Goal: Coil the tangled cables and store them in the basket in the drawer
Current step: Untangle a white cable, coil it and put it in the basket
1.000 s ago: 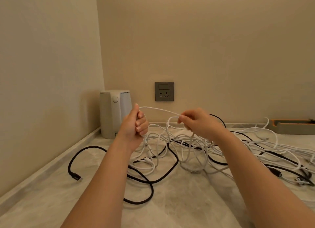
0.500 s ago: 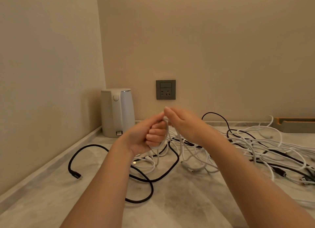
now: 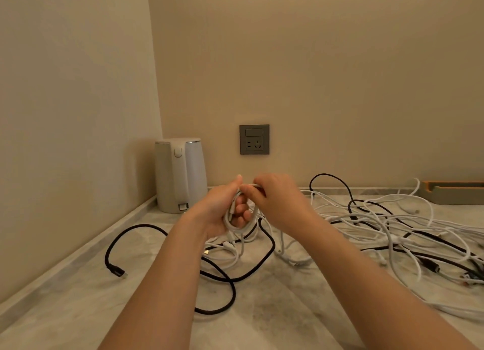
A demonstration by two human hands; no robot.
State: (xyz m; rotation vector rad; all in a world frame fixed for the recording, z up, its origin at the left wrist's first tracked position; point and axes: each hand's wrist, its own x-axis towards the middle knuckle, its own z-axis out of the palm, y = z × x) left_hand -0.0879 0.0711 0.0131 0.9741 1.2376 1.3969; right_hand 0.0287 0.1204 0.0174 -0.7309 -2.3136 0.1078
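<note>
Coiling | left hand is gripping thin white cable loops | right hand is pinching their top turn, hands together | best: laying turns evenly, easing slack from tangled black-and-white cable pile

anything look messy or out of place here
Yes: white and black cables lie tangled across the counter, right of the hands, and one black cable sprawls toward the left wall. Only the small white coil held by the left hand and right hand is tidy.
</note>
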